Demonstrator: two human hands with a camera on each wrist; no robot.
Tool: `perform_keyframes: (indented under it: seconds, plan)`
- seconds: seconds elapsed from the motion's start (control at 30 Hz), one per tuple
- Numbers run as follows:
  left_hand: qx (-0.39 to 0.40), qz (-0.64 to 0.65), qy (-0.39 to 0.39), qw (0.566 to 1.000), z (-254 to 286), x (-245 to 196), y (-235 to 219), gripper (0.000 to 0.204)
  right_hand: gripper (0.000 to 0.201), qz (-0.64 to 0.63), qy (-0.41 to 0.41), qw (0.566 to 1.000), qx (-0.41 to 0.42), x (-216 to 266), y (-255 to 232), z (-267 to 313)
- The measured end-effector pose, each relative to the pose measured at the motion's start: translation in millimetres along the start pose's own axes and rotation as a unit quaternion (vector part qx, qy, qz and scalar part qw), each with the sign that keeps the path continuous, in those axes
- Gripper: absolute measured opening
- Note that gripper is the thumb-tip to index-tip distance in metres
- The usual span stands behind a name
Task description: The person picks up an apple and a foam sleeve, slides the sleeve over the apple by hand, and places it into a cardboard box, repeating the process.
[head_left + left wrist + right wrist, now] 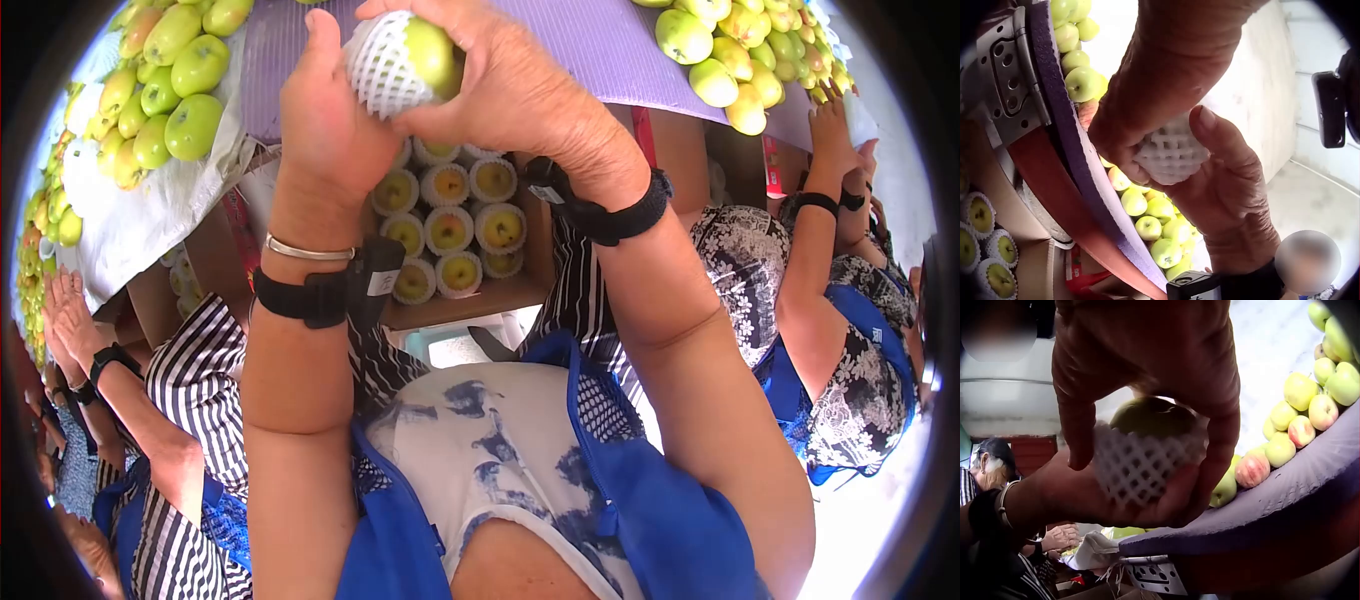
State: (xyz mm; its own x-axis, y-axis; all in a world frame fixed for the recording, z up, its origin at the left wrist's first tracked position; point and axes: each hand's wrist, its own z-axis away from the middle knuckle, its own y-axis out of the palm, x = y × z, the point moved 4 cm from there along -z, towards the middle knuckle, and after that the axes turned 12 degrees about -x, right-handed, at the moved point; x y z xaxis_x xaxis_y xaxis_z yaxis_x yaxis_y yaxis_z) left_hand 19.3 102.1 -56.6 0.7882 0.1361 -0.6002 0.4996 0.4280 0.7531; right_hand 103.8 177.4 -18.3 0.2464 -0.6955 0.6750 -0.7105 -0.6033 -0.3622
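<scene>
A green apple (431, 55) sits partly inside a white foam net (380, 65), held up between both hands over the table's near edge. The left hand (335, 125) cups the netted side from below, its thumb pointing up. From above, the right hand (515, 85) grips the apple with curled fingers and thumb. In the right wrist view the apple's bare top (1154, 417) shows above the net's rim, between the right hand's thumb and fingers. The left wrist view shows the net (1172, 150) between the two hands, with the apple's skin hidden.
Below the hands, a cardboard box (470, 300) contains rows of netted apples (447, 230). Loose apples lie piled left (195, 125) and right (685, 38) on the purple-covered table (600, 50). Other people work at both sides. A metal hinge (1010, 72) shows at the table edge.
</scene>
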Motion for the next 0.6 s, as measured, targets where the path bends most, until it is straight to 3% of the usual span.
perform_keyframes:
  seconds: [0.03,0.13,0.23,0.27,0.3,0.4,0.5,0.57,0.6]
  plan:
    - [0.062,0.046,-0.037,0.996,1.1,-0.8,-1.1,0.064,0.065,0.005,-0.02,1.0,-0.022,-0.2,0.2,1.3]
    - [0.067,0.027,-0.079,0.994,4.9,-4.3,-1.2,0.069,0.066,-0.049,0.107,0.992,0.051,9.8,-16.6,-2.4]
    - [0.131,-0.048,-0.058,0.988,16.8,-8.6,8.7,0.072,0.066,-0.18,0.242,0.951,0.066,11.4,-38.0,-4.3]
    - [0.157,-0.096,-0.044,0.982,15.3,-12.4,1.6,0.067,0.066,-0.219,0.217,0.951,0.033,12.6,-44.7,-1.9]
    - [0.172,-0.158,-0.033,0.972,18.5,-14.3,-3.8,0.064,0.066,-0.116,0.186,0.974,0.054,25.2,-56.4,-6.4]
    - [0.197,-0.299,0.007,0.934,34.0,-13.9,-3.2,0.05,0.067,-0.137,0.281,0.949,0.039,57.9,-83.0,0.3]
    - [0.244,-0.364,-0.036,0.898,45.9,-0.1,-5.4,0.044,0.075,0.041,0.258,0.964,0.046,86.2,-111.8,22.6]
    - [0.194,-0.37,-0.125,0.9,51.8,21.5,-9.3,0.036,0.07,-0.034,0.381,0.92,0.083,103.8,-97.3,42.0]
    - [0.17,-0.372,-0.178,0.895,52.5,38.5,-16.5,0.034,0.069,-0.039,0.394,0.914,0.091,103.3,-89.8,56.5]
